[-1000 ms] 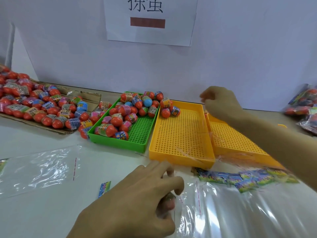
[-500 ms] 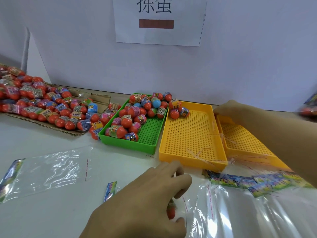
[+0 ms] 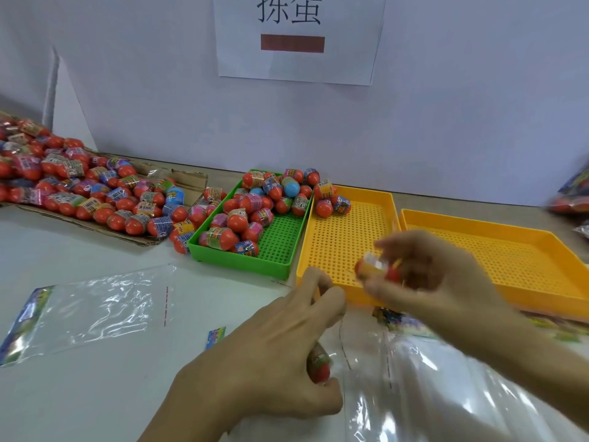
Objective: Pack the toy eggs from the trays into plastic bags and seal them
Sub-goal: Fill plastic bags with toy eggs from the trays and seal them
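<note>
My left hand (image 3: pixel 271 355) curls round a red toy egg (image 3: pixel 319 366) just left of the mouth of a clear plastic bag (image 3: pixel 446 393) lying on the table. Above the front edge of the middle yellow tray (image 3: pixel 338 247), my right hand (image 3: pixel 436 282) grips another red toy egg with a yellow label (image 3: pixel 379 271); this hand is blurred. A green tray (image 3: pixel 277 250) holds several eggs, and a few more eggs (image 3: pixel 331 202) lie in the yellow tray's far corner.
A large heap of eggs (image 3: pixel 79 189) lies on flattened cardboard at the left. A second clear bag (image 3: pixel 92 307) lies flat at front left. Another yellow tray (image 3: pixel 497 260) stands at the right, with filled bags (image 3: pixel 573 196) beyond it. A white wall stands behind.
My right hand has come back from the far right of the trays to the middle yellow tray's front edge and now grips an egg. My left hand stays by the bag mouth with its egg.
</note>
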Demonstrator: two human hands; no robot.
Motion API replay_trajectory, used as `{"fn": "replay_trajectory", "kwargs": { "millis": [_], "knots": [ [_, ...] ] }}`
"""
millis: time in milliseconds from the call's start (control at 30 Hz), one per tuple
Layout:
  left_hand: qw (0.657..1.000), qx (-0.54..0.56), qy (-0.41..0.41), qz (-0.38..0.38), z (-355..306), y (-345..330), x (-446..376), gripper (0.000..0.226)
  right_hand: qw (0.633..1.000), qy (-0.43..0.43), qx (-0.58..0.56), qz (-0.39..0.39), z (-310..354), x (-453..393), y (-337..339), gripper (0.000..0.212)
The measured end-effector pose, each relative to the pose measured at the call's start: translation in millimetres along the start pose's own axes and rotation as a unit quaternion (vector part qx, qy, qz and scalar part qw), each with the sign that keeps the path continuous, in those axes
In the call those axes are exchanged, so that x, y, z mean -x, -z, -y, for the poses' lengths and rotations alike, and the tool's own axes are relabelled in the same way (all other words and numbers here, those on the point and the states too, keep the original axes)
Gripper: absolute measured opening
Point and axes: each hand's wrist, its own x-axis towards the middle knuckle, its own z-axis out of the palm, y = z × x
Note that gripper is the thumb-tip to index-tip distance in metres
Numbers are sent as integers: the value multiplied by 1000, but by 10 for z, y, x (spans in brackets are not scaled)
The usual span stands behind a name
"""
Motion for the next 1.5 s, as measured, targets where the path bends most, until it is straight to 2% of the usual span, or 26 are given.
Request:
{"fn": "replay_trajectory", "kwargs": {
  "millis": [133,200,367,467,600,700,800,1000,1067,1133,1200,1367,1500],
  "knots": [
    [1000,20,-9,-3,-15,-10,-9,47,993,-40,90,67,-65,281,-208,28],
    [1000,26,-11,1,-22,-32,-15,46,992,-52,82,79,-75,301,-313,19],
    [999,46,-24,6,-28,-57,-8,47,995,-96,5,15,-121,257,-483,22],
    [998,62,-27,4,-41,-20,6,49,998,-57,4,0,-154,260,-540,16],
    [969,224,105,19,35,211,68,51,998,-53,28,27,-174,316,-493,19],
    [970,167,174,3,213,341,126,35,996,-77,25,35,-172,330,-453,24],
    [958,137,250,39,293,370,156,8,996,-83,-4,33,-166,340,-463,21],
    [959,95,239,116,233,338,130,15,996,-41,40,70,-144,364,-519,8],
    [960,83,238,120,209,326,114,29,995,-27,64,77,-150,370,-520,7],
    [959,86,250,102,193,312,91,55,994,-12,76,81,-144,379,-512,9],
    [958,106,257,71,189,281,71,63,993,6,74,87,-125,385,-510,12],
    [941,252,224,7,194,221,41,24,996,18,42,73,-112,396,-513,12],
    [908,354,201,-100,139,261,-4,15,998,41,-22,-32,-35,381,-473,9]
  ]
}}
